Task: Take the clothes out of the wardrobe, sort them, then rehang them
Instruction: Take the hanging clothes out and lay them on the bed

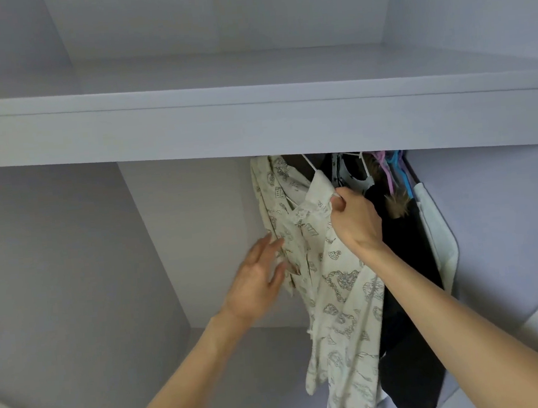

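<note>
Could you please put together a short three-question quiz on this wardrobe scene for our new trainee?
1. True or false: the right hand pinches the cream printed shirt near its collar.
2. How does the left hand lie? A) fingers curled round a hanger B) fingers straight, touching the shirt's left edge C) resting on the shelf
3. Which garment hangs directly right of the printed shirt?

Key
1. True.
2. B.
3. A black garment with a fur trim; farther right are pink and blue hangers and a white garment.
</note>
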Available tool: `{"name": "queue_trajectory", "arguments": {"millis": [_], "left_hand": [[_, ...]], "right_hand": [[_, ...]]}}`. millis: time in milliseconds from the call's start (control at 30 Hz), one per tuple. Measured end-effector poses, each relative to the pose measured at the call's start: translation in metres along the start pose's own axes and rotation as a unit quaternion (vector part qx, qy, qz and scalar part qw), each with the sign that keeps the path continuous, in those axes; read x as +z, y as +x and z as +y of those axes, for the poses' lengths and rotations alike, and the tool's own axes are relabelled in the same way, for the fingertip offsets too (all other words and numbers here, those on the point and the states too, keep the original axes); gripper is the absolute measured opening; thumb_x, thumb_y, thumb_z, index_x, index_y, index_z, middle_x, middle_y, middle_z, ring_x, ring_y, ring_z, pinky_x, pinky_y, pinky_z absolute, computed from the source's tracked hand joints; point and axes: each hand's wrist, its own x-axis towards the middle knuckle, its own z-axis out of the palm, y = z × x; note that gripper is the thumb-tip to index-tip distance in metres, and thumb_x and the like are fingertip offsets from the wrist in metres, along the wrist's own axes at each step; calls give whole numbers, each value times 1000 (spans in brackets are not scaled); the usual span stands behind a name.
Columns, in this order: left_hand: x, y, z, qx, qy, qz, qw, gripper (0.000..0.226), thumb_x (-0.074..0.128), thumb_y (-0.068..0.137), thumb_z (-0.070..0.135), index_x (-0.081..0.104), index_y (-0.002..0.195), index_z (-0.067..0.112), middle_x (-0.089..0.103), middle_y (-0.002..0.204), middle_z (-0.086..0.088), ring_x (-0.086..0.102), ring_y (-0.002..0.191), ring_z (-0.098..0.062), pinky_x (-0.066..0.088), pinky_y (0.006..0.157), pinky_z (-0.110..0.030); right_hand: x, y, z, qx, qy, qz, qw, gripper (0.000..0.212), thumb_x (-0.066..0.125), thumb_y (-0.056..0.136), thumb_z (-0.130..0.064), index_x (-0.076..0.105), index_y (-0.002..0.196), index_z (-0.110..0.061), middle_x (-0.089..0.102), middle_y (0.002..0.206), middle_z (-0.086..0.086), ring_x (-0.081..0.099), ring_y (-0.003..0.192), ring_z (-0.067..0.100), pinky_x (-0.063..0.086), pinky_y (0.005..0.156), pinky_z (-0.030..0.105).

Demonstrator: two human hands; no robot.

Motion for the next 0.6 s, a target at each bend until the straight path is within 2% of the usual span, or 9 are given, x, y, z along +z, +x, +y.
{"name": "queue_trajectory", "arguments": {"millis": [100,200,267,333,400,467,533,600], "left_hand": [[-27,-1,-26,-47,12,31,998,46,45,97,19,36,141,13,27,151,-10,26,139,-24,20,108,-24],[-48,-5,-47,-70,29,70,995,50,45,96,18,31,144,11,23,152,-11,20,141,-25,19,110,-29],[-61,-7,-59,-80,40,106,990,54,46,96,17,26,145,11,21,153,-12,17,142,-26,18,111,-33],[-73,-9,-69,-84,61,134,986,57,47,95,16,22,146,10,19,153,-15,16,142,-31,19,114,-44],[-84,-12,-79,-91,91,145,981,57,48,95,16,23,146,9,22,152,-18,18,140,-36,21,112,-53],[-91,-15,-92,-98,125,139,978,50,48,96,19,33,143,10,33,147,-18,26,136,-39,23,109,-58],[-100,-20,-102,-85,142,132,977,40,46,97,31,50,132,13,55,128,-16,47,121,-40,32,100,-62],[-110,-27,-108,-67,125,150,979,44,38,93,43,61,114,13,63,101,-12,58,93,-36,45,86,-52]], "right_hand": [[7,-4,-1,-54,-6,3,999,19,38,96,-15,54,87,-10,53,80,0,51,74,23,37,62,32],[15,-11,-5,-71,25,-21,997,18,47,91,-21,52,75,-17,49,61,-4,49,61,19,37,57,31],[19,-18,-6,-72,45,-39,996,22,54,87,-27,50,66,-24,45,54,-5,44,53,14,37,55,30],[21,-27,-5,-78,55,-46,994,26,58,85,-29,51,61,-24,45,52,-1,44,51,14,38,55,30],[23,-33,-5,-89,59,-47,993,23,61,83,-28,57,63,-18,50,54,3,48,54,20,42,58,33],[24,-37,-6,-104,81,-56,990,21,63,81,-26,59,63,-15,51,54,4,45,52,19,41,57,33],[24,-39,-8,-113,124,-76,983,20,64,80,-22,60,64,-12,50,53,4,40,49,11,38,55,29],[25,-40,-10,-117,164,-107,974,17,65,81,-18,62,66,-9,49,54,3,38,49,5,35,53,24]]}}
